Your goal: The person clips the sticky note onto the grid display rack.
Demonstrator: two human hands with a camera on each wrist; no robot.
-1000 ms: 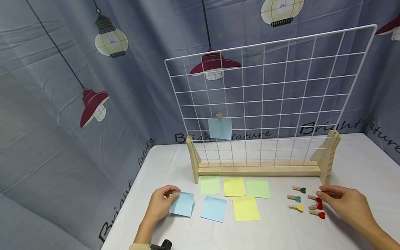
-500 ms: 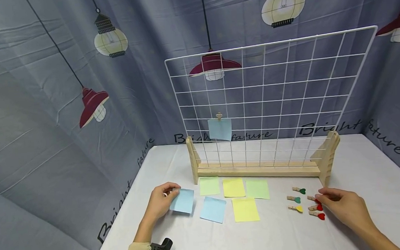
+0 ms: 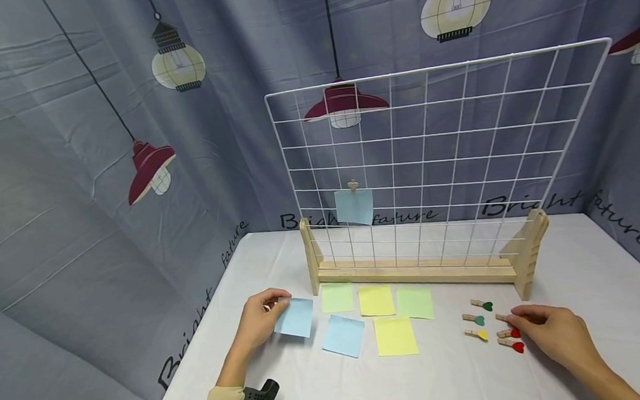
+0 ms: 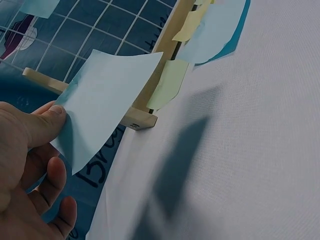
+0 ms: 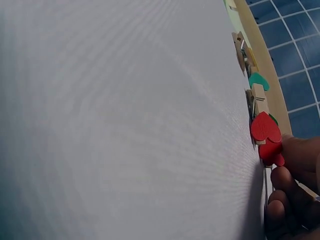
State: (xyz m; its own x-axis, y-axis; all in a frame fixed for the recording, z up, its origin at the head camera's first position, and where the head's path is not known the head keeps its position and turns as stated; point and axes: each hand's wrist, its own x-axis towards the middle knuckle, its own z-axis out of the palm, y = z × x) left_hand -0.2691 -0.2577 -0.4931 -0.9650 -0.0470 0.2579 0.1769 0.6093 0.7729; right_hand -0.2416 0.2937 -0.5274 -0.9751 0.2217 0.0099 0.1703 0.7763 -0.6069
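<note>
My left hand (image 3: pixel 257 323) pinches a light blue sticky note (image 3: pixel 296 318) between thumb and fingers. In the left wrist view this note (image 4: pixel 112 95) is lifted, its shadow on the white cloth below. At the right, my right hand (image 3: pixel 554 332) pinches the heart end of a small wooden clothespin (image 3: pixel 501 317); the fingers cover most of it. Two clothespins with red hearts (image 3: pixel 518 347) lie right beside those fingers. Dark green (image 3: pixel 488 306), teal (image 3: pixel 479 320) and yellow (image 3: pixel 482 335) heart clothespins lie to their left. Red hearts (image 5: pixel 266 127) overlap the fingertips in the right wrist view.
A white wire grid (image 3: pixel 422 149) stands in a wooden base (image 3: pixel 414 271) at the back. A clothespin (image 3: pixel 353 186) holds a blue note (image 3: pixel 354 208) on it. Before it lie another blue note (image 3: pixel 344 336), yellow notes (image 3: pixel 396 336) and green notes (image 3: pixel 414 303).
My left hand has raised the blue note slightly and tipped it more upright. My right hand has shifted slightly toward me, and its fingers now cover the upper red heart.
</note>
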